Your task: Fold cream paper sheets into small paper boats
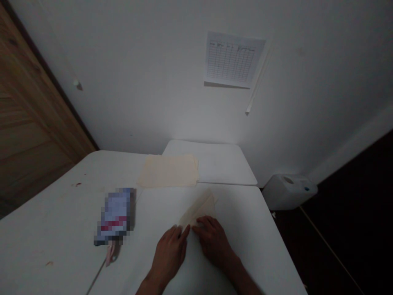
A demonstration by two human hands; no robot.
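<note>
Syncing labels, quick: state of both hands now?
Left hand: fingers partly curled, at the near end of the pale sheet; grip can't be told.
Right hand: fingers bent, on the same sheet; grip can't be told.

I face a wht table, w/ a blurred blue-&-red item on its L side, a printed grid sheet on the wall above it, wood paneling past its far L edge & a wht container off its R edge.
</note>
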